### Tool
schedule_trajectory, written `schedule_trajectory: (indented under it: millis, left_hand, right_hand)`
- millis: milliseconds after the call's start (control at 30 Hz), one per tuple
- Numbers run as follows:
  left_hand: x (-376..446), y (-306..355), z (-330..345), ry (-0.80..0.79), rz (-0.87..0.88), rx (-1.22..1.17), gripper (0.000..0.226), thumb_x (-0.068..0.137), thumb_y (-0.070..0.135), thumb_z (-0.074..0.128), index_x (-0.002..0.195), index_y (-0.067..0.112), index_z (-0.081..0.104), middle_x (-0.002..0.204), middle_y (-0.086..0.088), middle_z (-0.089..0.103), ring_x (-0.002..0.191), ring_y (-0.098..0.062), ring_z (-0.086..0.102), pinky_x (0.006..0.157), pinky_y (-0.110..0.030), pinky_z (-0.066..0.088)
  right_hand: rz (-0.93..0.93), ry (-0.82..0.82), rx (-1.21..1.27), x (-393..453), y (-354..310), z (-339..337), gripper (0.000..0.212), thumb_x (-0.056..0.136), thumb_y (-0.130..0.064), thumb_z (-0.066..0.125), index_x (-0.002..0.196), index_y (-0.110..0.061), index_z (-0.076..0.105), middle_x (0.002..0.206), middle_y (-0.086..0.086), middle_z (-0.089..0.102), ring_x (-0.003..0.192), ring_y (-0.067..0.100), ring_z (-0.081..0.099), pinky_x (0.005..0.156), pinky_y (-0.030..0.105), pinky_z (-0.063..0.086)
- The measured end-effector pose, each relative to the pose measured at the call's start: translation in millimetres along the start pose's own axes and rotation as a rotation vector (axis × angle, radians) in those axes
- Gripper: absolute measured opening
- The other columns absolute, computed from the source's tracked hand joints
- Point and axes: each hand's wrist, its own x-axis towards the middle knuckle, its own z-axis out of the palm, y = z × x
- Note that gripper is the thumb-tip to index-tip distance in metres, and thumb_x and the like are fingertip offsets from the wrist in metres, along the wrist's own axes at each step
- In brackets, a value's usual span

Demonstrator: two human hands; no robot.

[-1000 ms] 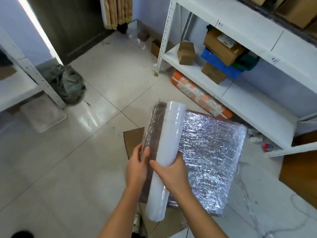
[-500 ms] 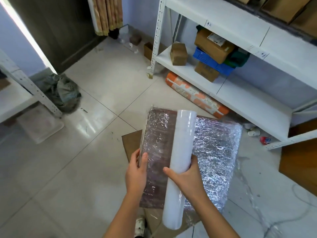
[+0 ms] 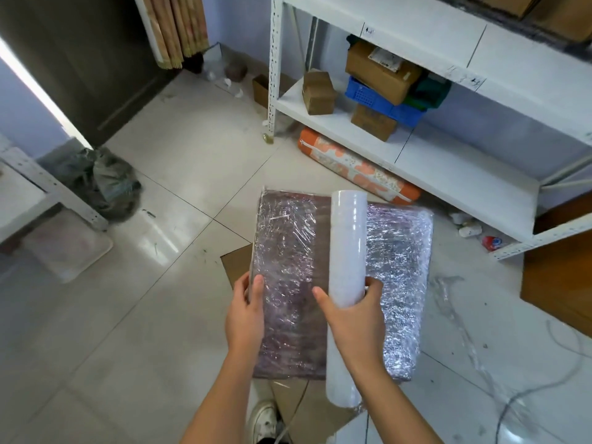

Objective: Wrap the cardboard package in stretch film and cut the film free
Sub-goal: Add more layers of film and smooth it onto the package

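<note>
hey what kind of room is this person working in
Probably a small stockroom or packing room. White metal shelving holds cardboard boxes and a blue crate, and the person is wrapping a package with a stretch film roll over a tiled floor.

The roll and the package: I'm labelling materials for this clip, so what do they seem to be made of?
The roll, held in the right hand, looks like wound plastic stretch film: smooth, milky white, slightly glossy. The package, gripped at its edge by the left hand, shows brown, probably cardboard, under clear, crinkled film with bright glints.
</note>
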Motion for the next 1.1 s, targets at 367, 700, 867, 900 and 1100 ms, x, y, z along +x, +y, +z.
schedule_trajectory:
  millis: [367, 700, 867, 900, 1100]
  left_hand:
    - [-2.4, 17.7, -4.7, 0.234, 0.225, 0.570, 0.077, 0.093, 0.064, 0.013, 0.150, 0.014, 0.023, 0.152, -0.008, 0.035, 0.140, -0.026, 0.031, 0.115, -0.042, 0.024]
    - [11.9, -6.9, 32.8, 0.209, 0.692, 0.863, 0.057, 0.101, 0.033, 0.017, 0.149, 0.003, 0.019, 0.161, -0.005, 0.002, 0.148, -0.025, 0.009, 0.121, -0.042, 0.003]
    - [14.1, -9.7, 28.9, 0.217, 0.691, 0.884, 0.058, 0.102, 0.036, 0.009, 0.150, 0.005, 0.014, 0.161, -0.004, 0.001, 0.148, -0.024, 0.009, 0.120, -0.044, 0.008]
    - [14.3, -8.2, 29.0, 0.214, 0.693, 0.885, 0.057, 0.102, 0.037, 0.009, 0.150, 0.005, 0.014, 0.161, -0.005, 0.002, 0.148, -0.024, 0.009, 0.120, -0.044, 0.008]
    - [9.1, 3.1, 27.6, 0.132, 0.719, 0.772, 0.059, 0.102, 0.043, 0.010, 0.152, 0.012, 0.015, 0.160, -0.004, 0.014, 0.148, -0.020, 0.009, 0.118, -0.044, 0.010]
  right_hand:
    - [-0.056, -0.165, 0.096, 17.7, 11.9, -7.5, 0.037, 0.087, -0.037, 0.062, 0.111, -0.018, 0.041, 0.098, 0.000, 0.058, 0.080, 0.015, 0.058, 0.064, 0.031, 0.049]
    - [-0.076, -0.320, 0.182, 31.1, 21.5, -7.8, 0.052, 0.075, -0.042, 0.074, 0.116, -0.028, 0.045, 0.107, -0.014, 0.057, 0.095, 0.003, 0.058, 0.078, 0.027, 0.050]
    - [-0.120, -0.251, 0.146, 34.8, 16.3, -11.9, 0.055, 0.068, -0.040, 0.081, 0.104, -0.025, 0.041, 0.098, -0.011, 0.057, 0.087, 0.008, 0.060, 0.071, 0.027, 0.049]
    - [-0.140, -0.223, 0.161, 35.7, 15.7, -16.2, 0.057, 0.068, -0.038, 0.081, 0.102, -0.023, 0.039, 0.097, -0.011, 0.056, 0.087, 0.010, 0.060, 0.071, 0.028, 0.049]
    - [-0.121, -0.171, 0.058, 51.5, 19.2, -32.7, 0.067, 0.069, -0.046, 0.078, 0.106, -0.022, 0.028, 0.094, -0.011, 0.048, 0.083, 0.015, 0.057, 0.076, 0.039, 0.053]
